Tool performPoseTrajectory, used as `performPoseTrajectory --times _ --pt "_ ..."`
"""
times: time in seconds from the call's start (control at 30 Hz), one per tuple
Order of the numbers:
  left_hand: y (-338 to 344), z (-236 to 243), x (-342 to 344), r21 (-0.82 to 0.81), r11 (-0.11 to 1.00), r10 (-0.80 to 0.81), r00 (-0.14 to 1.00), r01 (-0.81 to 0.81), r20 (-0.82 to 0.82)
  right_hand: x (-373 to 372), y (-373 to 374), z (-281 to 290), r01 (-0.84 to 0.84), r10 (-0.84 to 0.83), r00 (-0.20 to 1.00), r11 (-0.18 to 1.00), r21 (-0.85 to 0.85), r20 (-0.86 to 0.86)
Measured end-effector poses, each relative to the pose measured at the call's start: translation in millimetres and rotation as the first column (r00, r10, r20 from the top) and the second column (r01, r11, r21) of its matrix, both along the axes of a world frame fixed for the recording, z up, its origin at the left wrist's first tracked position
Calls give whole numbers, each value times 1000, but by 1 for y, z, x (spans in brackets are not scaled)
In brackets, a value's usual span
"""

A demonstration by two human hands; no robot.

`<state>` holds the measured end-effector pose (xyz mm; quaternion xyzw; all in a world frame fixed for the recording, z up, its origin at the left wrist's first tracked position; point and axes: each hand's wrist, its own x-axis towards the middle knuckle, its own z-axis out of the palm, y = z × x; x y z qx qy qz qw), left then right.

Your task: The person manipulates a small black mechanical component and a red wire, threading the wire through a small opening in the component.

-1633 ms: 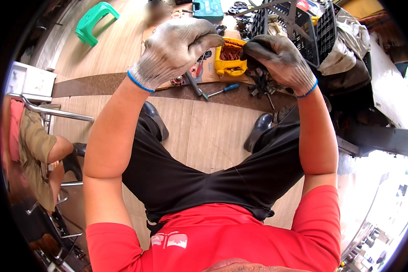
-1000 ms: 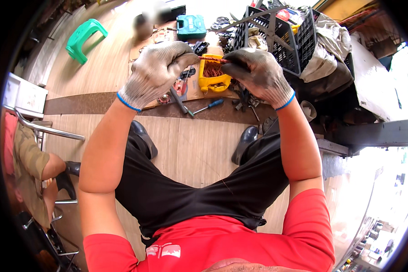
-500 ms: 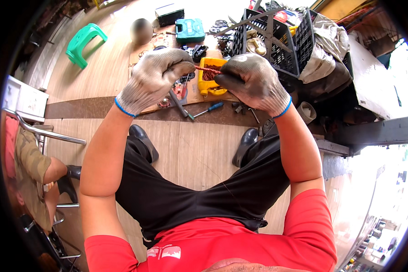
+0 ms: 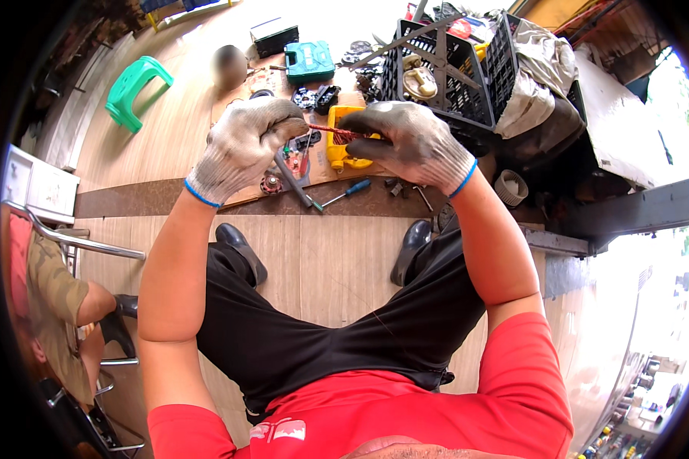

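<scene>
A thin red twisted cord (image 4: pixel 329 128) stretches between my gloved hands, above a yellow cut-open container (image 4: pixel 337 157). My left hand (image 4: pixel 249 141) is closed, pinching the cord's left end between thumb and fingers. On the other side, my right hand (image 4: pixel 409 141) has its thumb and forefinger parted, and the cord's right end lies in the gap between them. Both gloves are greyish white with blue cuffs, and the right one is darkly stained at the fingers. Reddish material shows inside the container, partly hidden by my right hand.
Below my hands lie a blue-handled screwdriver (image 4: pixel 356 187) and a dark bar like a hammer handle (image 4: pixel 292 180). Farther off are a teal tool case (image 4: pixel 309 61), black crates (image 4: pixel 444 76) and a green stool (image 4: pixel 138 92). A seated person's leg (image 4: pixel 96 302) is at left.
My right thumb and forefinger have spread apart from their closed grip on the cord. My left hand keeps its pinch. The whole view has shifted slightly.
</scene>
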<state>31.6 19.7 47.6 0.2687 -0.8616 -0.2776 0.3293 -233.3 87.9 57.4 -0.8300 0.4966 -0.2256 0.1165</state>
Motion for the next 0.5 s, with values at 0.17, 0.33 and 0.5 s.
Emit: performPoseTrajectory --times 0.17,0.33,0.5 --pt "1 -3 -4 -75 997 -13 1000 15 20 2 7 6 62 -63 993 998 15 98" --pt "4 0 -12 -92 996 -3 1000 6 30 1 2 -8 63 -64 996 998 7 55" --pt "3 -1 -7 -34 999 -22 999 23 43 6 2 -9 45 -46 999 995 -89 -3"
